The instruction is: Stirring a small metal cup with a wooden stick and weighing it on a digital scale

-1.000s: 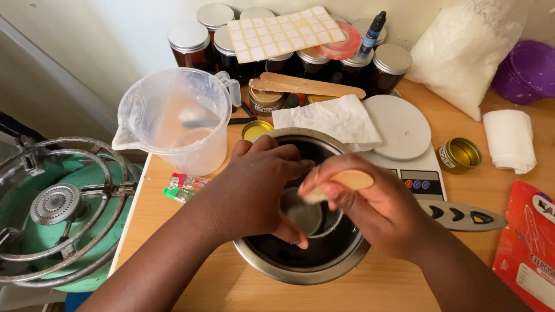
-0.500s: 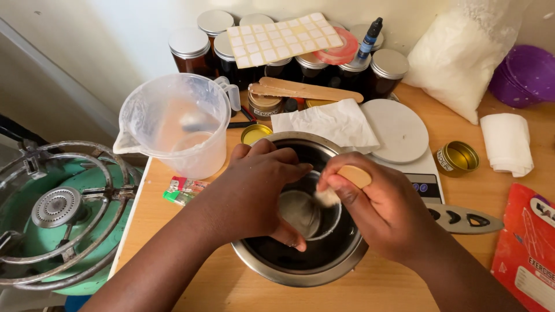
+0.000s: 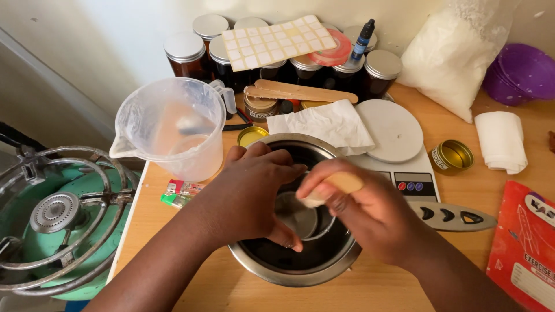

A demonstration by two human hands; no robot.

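1. A small round metal tin [image 3: 298,215] sits inside the steel bowl [image 3: 324,268], low and near the middle of the wooden table [image 3: 191,283].
2. The left hand [image 3: 251,190] curls over the bowl's left rim, fingers closed around the tin's near side.
3. The right hand [image 3: 370,211] pinches a pale wooden stick [image 3: 335,186], its tip just above the tin.
4. Behind the bowl lie a white paper towel [image 3: 324,124] and a round white scale [image 3: 396,130].
5. A clear plastic jug [image 3: 170,133] stands left; a green gas burner [image 3: 58,214] is beyond the table edge.
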